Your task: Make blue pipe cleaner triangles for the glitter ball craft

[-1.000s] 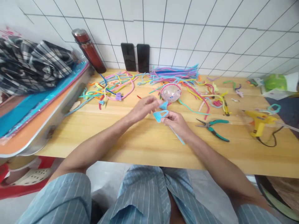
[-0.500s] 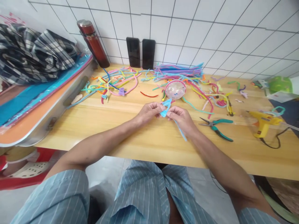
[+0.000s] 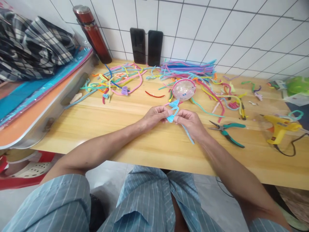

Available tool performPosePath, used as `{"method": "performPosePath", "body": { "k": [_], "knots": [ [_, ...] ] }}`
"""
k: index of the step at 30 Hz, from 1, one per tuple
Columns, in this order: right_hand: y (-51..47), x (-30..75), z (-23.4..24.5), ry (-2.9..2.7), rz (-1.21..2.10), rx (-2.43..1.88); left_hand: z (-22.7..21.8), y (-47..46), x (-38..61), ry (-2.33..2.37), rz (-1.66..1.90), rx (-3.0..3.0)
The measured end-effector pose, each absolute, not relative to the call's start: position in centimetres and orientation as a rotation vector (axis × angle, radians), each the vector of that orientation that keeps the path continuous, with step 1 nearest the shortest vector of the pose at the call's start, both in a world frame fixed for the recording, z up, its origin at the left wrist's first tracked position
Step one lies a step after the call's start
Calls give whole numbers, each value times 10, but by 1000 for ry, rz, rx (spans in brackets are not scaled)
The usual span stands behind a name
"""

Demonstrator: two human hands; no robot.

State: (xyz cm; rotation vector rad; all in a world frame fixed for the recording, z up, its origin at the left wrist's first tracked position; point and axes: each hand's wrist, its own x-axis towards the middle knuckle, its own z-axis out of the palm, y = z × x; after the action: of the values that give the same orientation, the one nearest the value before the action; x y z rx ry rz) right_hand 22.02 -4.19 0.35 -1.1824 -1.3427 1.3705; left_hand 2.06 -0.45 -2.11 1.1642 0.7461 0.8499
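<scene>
Between my two hands is a light blue pipe cleaner (image 3: 170, 118), bent into a folded, looped shape. My left hand (image 3: 156, 116) pinches its left side with thumb and forefinger. My right hand (image 3: 188, 121) pinches the right side, and a straight tail of the pipe cleaner hangs below that palm toward the table. Just beyond my fingertips lies another flat blue piece (image 3: 174, 103), close to a clear round bowl with a pink rim (image 3: 184, 89) that holds small bits. Right of my right hand rest teal-handled pliers (image 3: 228, 130), jaws apart.
Loose coloured pipe cleaners (image 3: 120, 77) and a purple-blue bundle (image 3: 188, 69) lie along the back. Two phones (image 3: 138, 46) and a red thermos (image 3: 93, 35) stand by the tiled wall. A yellow glue gun (image 3: 277, 127) sits right; a case with an orange top (image 3: 21, 129) sits left.
The view has shifted slightly. The blue loop between my fingers now stands more open and rounded, and the blue piece beyond it shows separately. Both hands keep their pinch.
</scene>
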Motion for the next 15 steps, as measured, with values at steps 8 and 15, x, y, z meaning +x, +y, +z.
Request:
{"method": "performPosePath", "body": {
  "k": [8, 15],
  "knots": [
    [-42, 216, 2, -1227, 1349, -1225, -22, -15, 17, 861, 1170, 1694],
    [-44, 214, 9, -1081, 1498, -1235, -27, -19, 13, 793, 1210, 2575]
  ]
}}
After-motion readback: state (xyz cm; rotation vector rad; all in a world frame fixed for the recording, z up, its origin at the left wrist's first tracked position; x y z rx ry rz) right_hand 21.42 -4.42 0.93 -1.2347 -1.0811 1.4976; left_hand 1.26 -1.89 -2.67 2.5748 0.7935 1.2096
